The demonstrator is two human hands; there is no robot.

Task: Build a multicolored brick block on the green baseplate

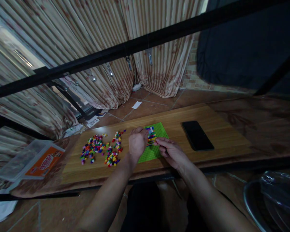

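Note:
A green baseplate (pixel 159 130) lies on the wooden table (pixel 222 135), with a block of many-coloured small bricks (pixel 151 134) built on its left part. My left hand (pixel 137 141) rests curled on the plate's left edge, touching the brick block. My right hand (pixel 171 151) lies on the plate's near right side, its fingers pinched together and pointing at the bricks; what they hold is too small to make out. Loose coloured bricks (pixel 100 149) are scattered on the table to the left.
A black phone (pixel 197 135) lies face up right of the plate. An orange and clear plastic box (pixel 36 159) sits off the table's left end. Black metal bars (pixel 135 46) cross overhead. Striped curtains (pixel 91 48) hang behind. A shiny round rim (pixel 273 199) is at bottom right.

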